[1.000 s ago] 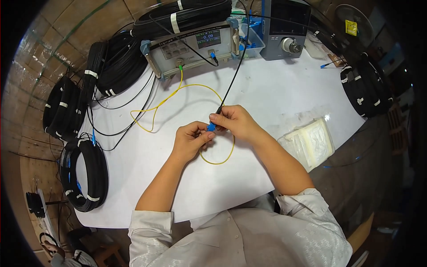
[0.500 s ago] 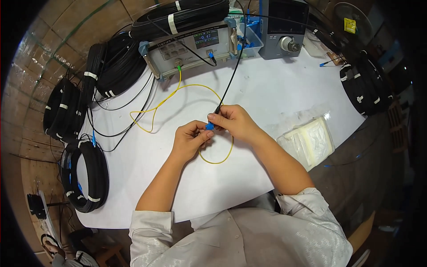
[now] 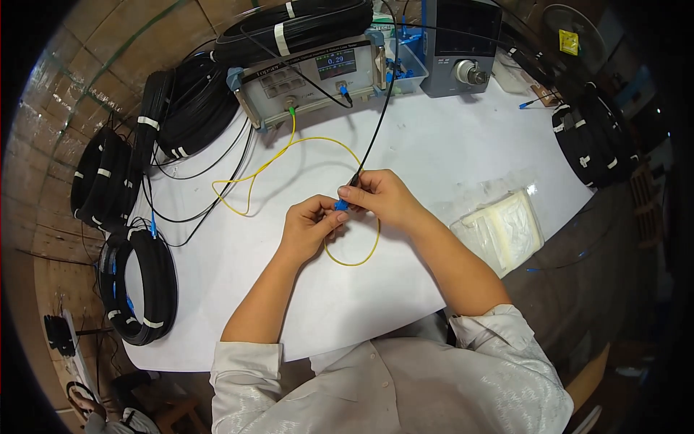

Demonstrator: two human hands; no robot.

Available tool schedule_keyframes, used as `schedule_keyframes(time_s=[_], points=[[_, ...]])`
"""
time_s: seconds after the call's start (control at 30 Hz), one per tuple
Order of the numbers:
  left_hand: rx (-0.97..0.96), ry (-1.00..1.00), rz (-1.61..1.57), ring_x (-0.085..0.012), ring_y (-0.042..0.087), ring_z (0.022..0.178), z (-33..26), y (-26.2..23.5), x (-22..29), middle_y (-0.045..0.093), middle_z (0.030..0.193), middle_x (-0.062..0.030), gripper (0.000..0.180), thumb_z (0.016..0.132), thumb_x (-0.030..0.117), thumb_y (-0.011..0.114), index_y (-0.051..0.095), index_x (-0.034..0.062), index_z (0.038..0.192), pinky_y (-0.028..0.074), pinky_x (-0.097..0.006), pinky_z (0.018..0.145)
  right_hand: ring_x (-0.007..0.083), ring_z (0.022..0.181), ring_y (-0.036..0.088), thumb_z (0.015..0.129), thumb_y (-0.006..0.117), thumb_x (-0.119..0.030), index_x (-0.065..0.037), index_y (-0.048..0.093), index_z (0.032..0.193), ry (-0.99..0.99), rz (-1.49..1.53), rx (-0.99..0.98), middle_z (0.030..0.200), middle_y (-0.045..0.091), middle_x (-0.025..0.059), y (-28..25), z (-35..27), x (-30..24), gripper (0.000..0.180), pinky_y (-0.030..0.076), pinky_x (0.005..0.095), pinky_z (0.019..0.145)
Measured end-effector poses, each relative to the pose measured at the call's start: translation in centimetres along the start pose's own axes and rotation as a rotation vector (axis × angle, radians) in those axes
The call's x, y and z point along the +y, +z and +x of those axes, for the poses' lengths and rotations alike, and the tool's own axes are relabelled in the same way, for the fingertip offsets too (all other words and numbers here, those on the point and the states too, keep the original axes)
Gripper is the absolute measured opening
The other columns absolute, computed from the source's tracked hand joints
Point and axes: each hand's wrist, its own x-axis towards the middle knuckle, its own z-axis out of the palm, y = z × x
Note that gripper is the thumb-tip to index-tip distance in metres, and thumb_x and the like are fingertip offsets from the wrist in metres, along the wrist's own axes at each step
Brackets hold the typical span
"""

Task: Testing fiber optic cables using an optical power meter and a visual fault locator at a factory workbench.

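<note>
Head view: left hand (image 3: 307,226) and right hand (image 3: 382,195) both pinched on the blue connector (image 3: 340,205) above mid-worktop (image 3: 448,152), right also steadying the black cable (image 3: 372,141), yellow patch cord (image 3: 303,145) slack toward the far meter (image 3: 307,72).

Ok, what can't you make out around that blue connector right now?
Head view only:
- Blue connector: mostly covered by the fingers of left hand and right hand; whether it is joined is hidden.
- Black cable end: hidden under the right hand.
- Yellow cable end: hidden under the hands.
</note>
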Motion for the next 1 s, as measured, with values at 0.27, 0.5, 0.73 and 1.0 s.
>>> schedule_keyframes(time_s=[0.27,0.5,0.73,1.0], points=[[-0.020,-0.014,0.021,-0.0071,0.057,0.063,-0.10,-0.24,0.17,0.066,0.079,-0.0025,0.010,0.089,0.006,0.069,0.064,0.0010,0.096,0.045,-0.022,0.055,0.0059,0.063,0.054,0.091,0.070,-0.028,0.001,0.067,0.084,-0.018,0.016,-0.018,0.072,0.064,0.0012,-0.10,0.04,0.21,0.030,0.042,0.0221,0.057],[-0.024,-0.002,0.009,-0.0067,0.056,0.062,-0.06,-0.11,0.22,0.065,0.077,-0.0022,0.010,0.090,0.007,0.069,0.064,0.0009,0.095,0.045,-0.022,0.055,0.0061,0.062,0.054,0.092,0.070,-0.028,0.001,0.067,0.082,-0.006,-0.011,-0.021,0.072,0.064,0.0015,-0.35,0.20,0.37,0.031,0.041,0.0219,0.056],[-0.028,-0.001,0.029,-0.0067,0.056,0.061,-0.08,-0.12,0.26,0.065,0.077,-0.0024,0.010,0.090,0.008,0.069,0.064,0.0008,0.096,0.045,-0.021,0.054,0.0053,0.060,0.051,0.091,0.070,-0.029,0.001,0.067,0.081,-0.008,-0.008,-0.016,0.068,0.063,0.0004,-0.36,0.23,0.62,0.032,0.040,0.0226,0.054],[-0.039,-0.007,0.028,-0.0066,0.056,0.063,-0.11,-0.22,0.00,0.065,0.079,-0.0022,0.012,0.092,0.008,0.067,0.063,0.0000,0.099,0.045,-0.021,0.055,0.0081,0.070,0.060,0.091,0.070,-0.024,0.001,0.069,0.089,0.020,-0.093,-0.024,0.077,0.068,0.0028,-0.18,-0.08,-0.05,0.025,0.047,0.0237,0.063]])
